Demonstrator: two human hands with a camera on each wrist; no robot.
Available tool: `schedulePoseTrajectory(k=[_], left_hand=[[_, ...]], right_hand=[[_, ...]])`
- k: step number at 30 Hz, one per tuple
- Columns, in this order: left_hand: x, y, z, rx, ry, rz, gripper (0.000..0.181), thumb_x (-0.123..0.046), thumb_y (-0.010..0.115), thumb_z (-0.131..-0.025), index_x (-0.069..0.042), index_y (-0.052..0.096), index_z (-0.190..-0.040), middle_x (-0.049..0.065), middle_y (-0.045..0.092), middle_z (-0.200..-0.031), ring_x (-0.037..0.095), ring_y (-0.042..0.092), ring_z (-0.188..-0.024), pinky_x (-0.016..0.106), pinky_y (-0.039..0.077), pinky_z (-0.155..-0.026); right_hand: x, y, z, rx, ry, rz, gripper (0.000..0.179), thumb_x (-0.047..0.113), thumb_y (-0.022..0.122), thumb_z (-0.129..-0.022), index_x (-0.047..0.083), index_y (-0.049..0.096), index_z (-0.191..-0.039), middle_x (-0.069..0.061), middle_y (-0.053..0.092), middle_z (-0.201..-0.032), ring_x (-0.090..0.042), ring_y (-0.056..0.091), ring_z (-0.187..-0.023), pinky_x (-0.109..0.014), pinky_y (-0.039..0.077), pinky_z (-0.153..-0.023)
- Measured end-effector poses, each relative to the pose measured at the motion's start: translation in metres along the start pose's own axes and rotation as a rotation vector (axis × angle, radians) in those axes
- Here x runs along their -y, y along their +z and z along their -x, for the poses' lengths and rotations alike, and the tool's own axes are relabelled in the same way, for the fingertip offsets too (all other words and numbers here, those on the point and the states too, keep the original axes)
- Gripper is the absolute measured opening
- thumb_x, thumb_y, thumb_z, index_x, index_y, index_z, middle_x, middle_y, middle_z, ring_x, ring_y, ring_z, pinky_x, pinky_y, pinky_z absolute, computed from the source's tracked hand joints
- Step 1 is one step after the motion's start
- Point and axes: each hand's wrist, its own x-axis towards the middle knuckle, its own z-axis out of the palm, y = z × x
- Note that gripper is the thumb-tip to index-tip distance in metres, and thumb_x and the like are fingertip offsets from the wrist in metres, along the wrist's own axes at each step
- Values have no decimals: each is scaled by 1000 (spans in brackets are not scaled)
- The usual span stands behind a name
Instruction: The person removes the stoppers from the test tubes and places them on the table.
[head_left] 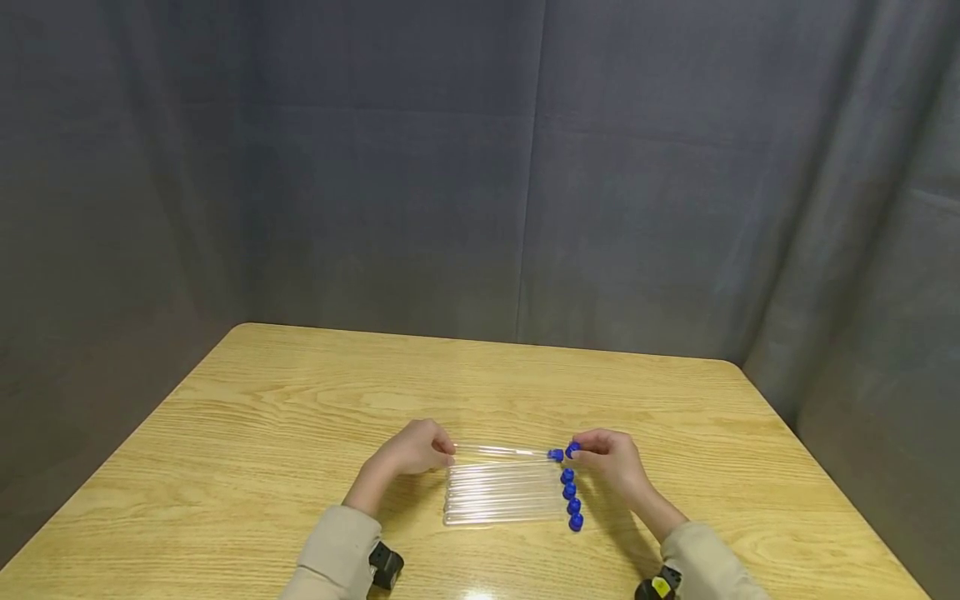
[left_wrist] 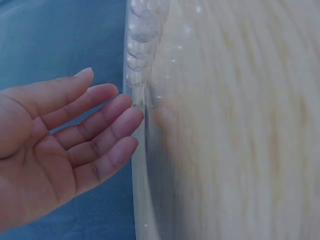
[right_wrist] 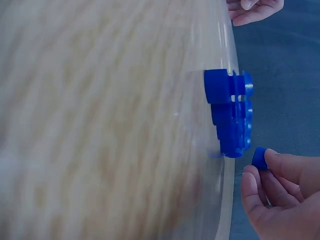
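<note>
Several clear test tubes (head_left: 502,492) lie side by side on the wooden table, their rounded ends (left_wrist: 137,47) toward my left hand. One more test tube (head_left: 498,450) lies slightly aslant beyond the row, with a blue cap (head_left: 555,455) at its right end. My left hand (head_left: 420,447) is at that tube's left end; in the left wrist view its fingers are spread and loosely bent, with nothing seen between thumb and fingers. My right hand (head_left: 611,457) pinches a loose blue cap (right_wrist: 259,158) between thumb and fingertips, just right of the capped end.
More blue caps (head_left: 570,490) stand in a line along the right ends of the tubes. The wooden table (head_left: 300,392) reaches back to a grey curtain (head_left: 390,208). Small black devices are strapped at both wrists.
</note>
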Motion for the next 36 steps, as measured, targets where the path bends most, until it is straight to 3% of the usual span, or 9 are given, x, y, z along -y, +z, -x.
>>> schedulePoseTrajectory(k=[22, 36], left_hand=[[0, -1, 1, 22, -11, 17, 16, -3, 60, -83, 5, 64, -96, 9, 61, -87, 15, 55, -66, 28, 47, -57], [2, 0, 1, 24, -6, 34, 16, -3, 59, -84, 6, 63, -96, 7, 61, -81, 18, 56, -65, 28, 47, -57]], right_hand=[[-4, 4, -5, 62, 7, 91, 12, -9, 66, -73, -8, 64, -84, -11, 64, -75, -17, 59, -66, -27, 49, -57], [-6, 5, -4, 101, -30, 119, 11, -11, 66, -72, -9, 63, -82, -15, 63, -75, -20, 60, -68, -26, 50, -57]])
